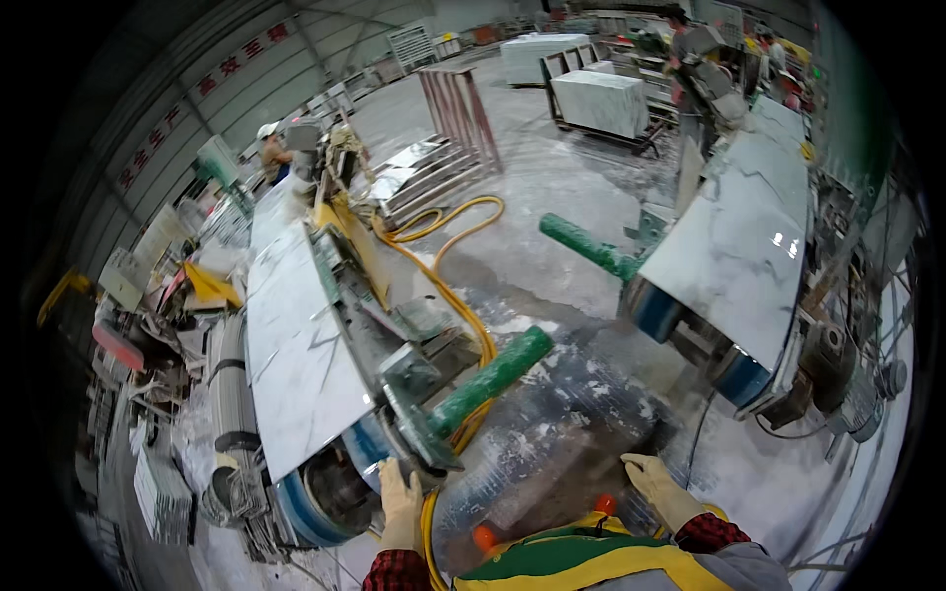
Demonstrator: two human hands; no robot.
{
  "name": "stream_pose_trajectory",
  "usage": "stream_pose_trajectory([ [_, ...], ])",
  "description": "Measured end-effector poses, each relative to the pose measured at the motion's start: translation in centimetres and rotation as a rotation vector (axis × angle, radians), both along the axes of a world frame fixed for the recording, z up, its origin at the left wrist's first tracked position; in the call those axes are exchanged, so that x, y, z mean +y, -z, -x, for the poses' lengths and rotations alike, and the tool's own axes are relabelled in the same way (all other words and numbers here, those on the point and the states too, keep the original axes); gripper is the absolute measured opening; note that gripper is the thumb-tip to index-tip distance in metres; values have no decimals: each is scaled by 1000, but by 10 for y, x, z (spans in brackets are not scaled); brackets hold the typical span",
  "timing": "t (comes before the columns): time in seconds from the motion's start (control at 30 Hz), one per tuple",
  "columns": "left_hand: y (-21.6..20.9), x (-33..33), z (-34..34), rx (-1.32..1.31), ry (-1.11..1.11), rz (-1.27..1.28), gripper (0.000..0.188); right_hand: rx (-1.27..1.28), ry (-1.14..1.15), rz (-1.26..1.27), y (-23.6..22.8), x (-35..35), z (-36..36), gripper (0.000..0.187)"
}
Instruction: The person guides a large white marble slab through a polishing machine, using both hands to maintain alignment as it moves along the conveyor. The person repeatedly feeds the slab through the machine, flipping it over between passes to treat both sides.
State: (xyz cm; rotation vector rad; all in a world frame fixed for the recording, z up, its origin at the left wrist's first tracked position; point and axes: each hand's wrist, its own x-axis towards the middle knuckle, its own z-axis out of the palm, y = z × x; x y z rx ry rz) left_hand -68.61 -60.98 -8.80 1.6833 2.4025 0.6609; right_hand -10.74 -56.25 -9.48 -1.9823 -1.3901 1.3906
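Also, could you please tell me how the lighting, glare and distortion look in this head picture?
Head view: strong fisheye bend, black corners; the marble slab on the left curves toward the rim. Even overhead light, small glare spots on the right slab. The gloved left hand and right hand look fairly sharp; the far hall is soft and small.
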Motion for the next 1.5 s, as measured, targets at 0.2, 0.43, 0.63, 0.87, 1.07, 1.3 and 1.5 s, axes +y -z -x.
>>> stream_pose_trajectory([
  [0.2,-47,-15,35,-78,325,-290,56,20,-212,-140,62,-24,95,33],
  [0.43,-86,-56,170,-347,300,-263,35,-104,-788,-170,-4,-24,278,38],
  [0.63,-82,-87,286,292,21,-295,57,-63,-938,-261,-24,-14,375,39],
  [0.87,-59,-103,290,263,-53,-185,54,142,-835,-505,-98,7,447,25],
  [1.07,-77,-79,310,166,-26,-396,41,129,-808,-1006,-123,77,510,25],
  [1.3,-79,-21,341,345,-106,-222,48,-189,-1034,-1299,-101,181,588,37],
  [1.5,-67,-13,344,431,-147,-173,49,-254,-994,-1317,-75,230,618,48],
])
